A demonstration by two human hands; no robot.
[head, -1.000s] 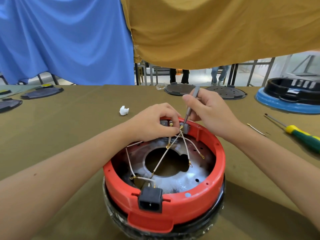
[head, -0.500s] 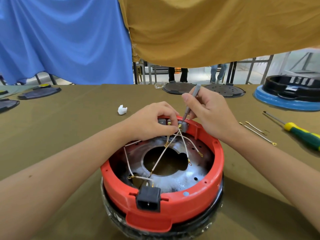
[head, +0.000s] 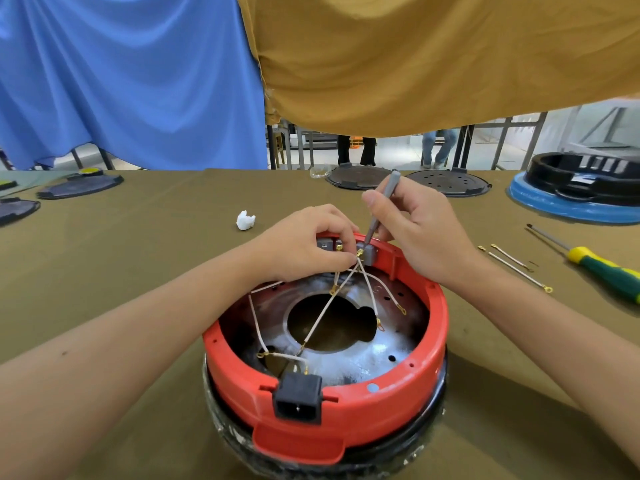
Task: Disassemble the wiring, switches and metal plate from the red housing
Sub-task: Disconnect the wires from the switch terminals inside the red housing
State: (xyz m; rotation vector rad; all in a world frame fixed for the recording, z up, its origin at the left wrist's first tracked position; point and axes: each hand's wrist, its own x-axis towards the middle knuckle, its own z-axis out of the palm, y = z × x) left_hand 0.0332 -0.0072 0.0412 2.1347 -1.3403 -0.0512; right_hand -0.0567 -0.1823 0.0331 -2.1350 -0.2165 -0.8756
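Observation:
The round red housing (head: pixel 353 415) stands upside down in front of me, with a shiny metal plate (head: pixel 360 358) with a centre hole inside. White wires (head: pixel 322 315) with gold terminals cross over the plate. A black power socket (head: pixel 298 398) sits in the near rim. Grey switches (head: pixel 369 253) are mounted at the far rim. My left hand (head: pixel 304 244) pinches a wire terminal at the switch. My right hand (head: pixel 415 225) holds a thin grey tool (head: pixel 382 206) whose tip touches the same switch.
Two loose wires (head: pixel 512 263) and a yellow-green screwdriver (head: pixel 595 263) lie on the olive cloth to the right. A white scrap (head: pixel 245 220) lies behind the housing. Dark lids (head: pixel 448 181) and a blue-rimmed base (head: pixel 568 206) stand at the far edge; more lids (head: pixel 79 185) sit at left.
The view has shifted slightly, so the loose wires at right have come into sight. Both hands stay at the far switch, with the tool a little more upright.

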